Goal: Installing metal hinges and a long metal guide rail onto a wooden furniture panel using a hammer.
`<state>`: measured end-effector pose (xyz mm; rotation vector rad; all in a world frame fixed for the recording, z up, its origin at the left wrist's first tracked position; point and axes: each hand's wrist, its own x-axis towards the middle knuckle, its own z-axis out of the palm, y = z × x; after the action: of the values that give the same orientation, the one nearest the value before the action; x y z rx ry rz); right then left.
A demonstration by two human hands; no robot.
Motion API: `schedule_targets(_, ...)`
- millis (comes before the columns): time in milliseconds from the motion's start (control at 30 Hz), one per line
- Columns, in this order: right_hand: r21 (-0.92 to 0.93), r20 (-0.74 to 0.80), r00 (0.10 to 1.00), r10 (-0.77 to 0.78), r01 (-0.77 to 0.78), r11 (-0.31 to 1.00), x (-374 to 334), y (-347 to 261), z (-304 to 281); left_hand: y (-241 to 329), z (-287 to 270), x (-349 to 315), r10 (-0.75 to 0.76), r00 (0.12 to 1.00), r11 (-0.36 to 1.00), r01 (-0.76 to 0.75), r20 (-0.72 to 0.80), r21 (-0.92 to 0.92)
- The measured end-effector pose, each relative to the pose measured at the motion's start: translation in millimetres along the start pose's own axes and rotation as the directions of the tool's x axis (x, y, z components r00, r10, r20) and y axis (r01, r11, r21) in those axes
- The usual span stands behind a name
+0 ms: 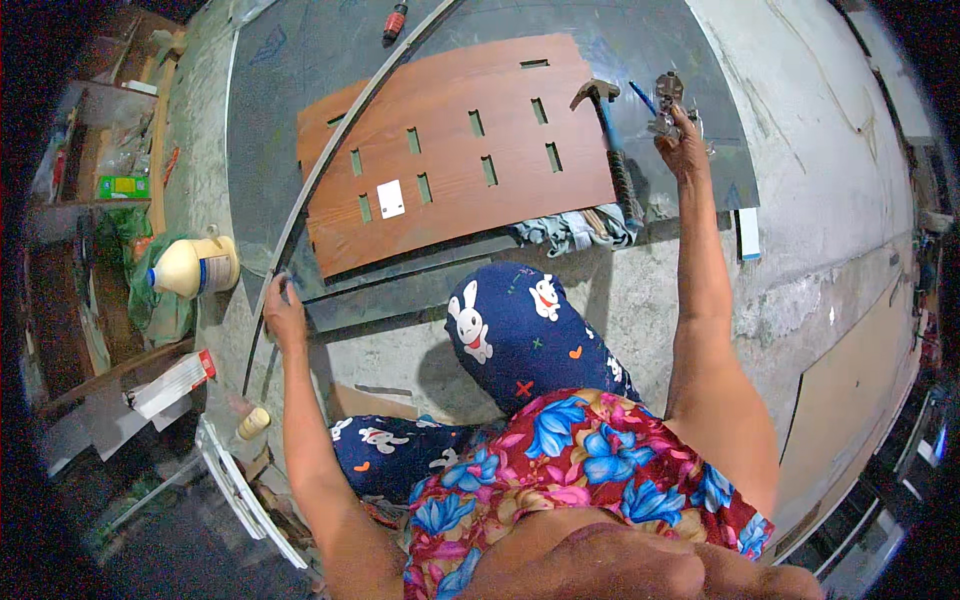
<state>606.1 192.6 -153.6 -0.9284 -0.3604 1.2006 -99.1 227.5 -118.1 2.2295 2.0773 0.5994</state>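
My left hand (pixel 285 312) is closed around the lower part of a long, thin grey strip (pixel 345 130). The strip slants up and to the right, across the left part of a brown wood-grain panel (pixel 450 150) with several rectangular slots. A small white card (pixel 390 199) lies on that panel. My right hand (pixel 682 150) reaches far to the right, its fingers closed at a cluster of shiny metal hinges (pixel 666 105). A blue pen (pixel 642 97) lies just left of them. A claw hammer (pixel 612 150) rests along the panel's right edge.
Beneath the panel is a dark grey board (pixel 270 120) on the concrete floor. A red-and-black screwdriver-like tool (pixel 396 22) lies at the far side. Crumpled cloth (pixel 575 229) sticks out under the near edge. A cream jug (pixel 205 268) and a white box (pixel 172 388) are at left.
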Motion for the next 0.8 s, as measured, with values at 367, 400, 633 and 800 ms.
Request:
schedule_targets(367,0.088,0.029,0.982,0.189,-0.191,0.978,-49,30,76,22,2,5,0.133,0.988,0.990,-0.136,-0.081,-0.033)
schedule_targets(400,0.101,0.066,0.974,0.215,-0.221,0.970,-49,33,74,20,4,5,0.111,0.992,0.992,-0.115,-0.064,-0.057)
schedule_targets(633,0.154,0.172,0.938,0.300,-0.327,0.932,-60,57,82,13,0,5,0.074,0.997,0.990,-0.076,-0.025,-0.122)
schedule_targets(800,0.196,0.245,0.904,0.350,-0.400,0.895,-74,68,105,66,-1,16,-0.075,0.996,0.924,0.050,-0.049,-0.378)
